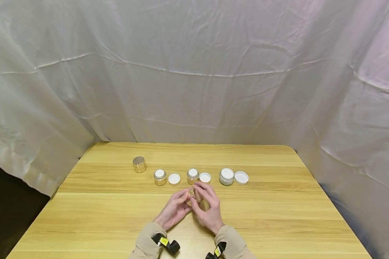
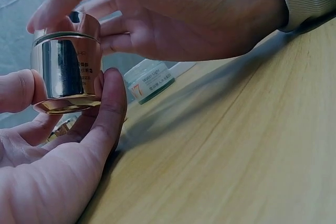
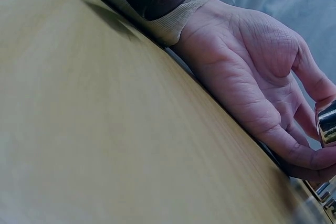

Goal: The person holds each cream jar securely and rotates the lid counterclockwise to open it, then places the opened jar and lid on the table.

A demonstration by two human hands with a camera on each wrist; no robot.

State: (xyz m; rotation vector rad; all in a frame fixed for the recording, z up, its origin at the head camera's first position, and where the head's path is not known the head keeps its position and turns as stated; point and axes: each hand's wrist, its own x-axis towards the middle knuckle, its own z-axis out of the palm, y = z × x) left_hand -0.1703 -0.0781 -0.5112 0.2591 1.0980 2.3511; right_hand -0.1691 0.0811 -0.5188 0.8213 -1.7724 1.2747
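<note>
A shiny gold cosmetic jar (image 2: 65,72) is held a little above the wooden table, between both hands. My left hand (image 1: 175,211) grips its body from below, thumb on one side and fingers on the other. From above, my right hand (image 1: 210,210) grips the jar's gold lid (image 2: 86,25), fingers around its rim. In the left wrist view the lid sits on the jar, with a thin seam between them. The right wrist view shows the left palm turned up and only part of the jar (image 3: 328,124) at the frame's edge.
Beyond the hands stand two gold jars (image 1: 160,181) (image 1: 192,178) and a pale glass jar (image 1: 226,179), all with white discs on top. White-lined lids (image 1: 174,179) (image 1: 205,177) (image 1: 241,177) lie beside them. A lidded gold jar (image 1: 139,164) stands farther left. Grey curtains surround the table.
</note>
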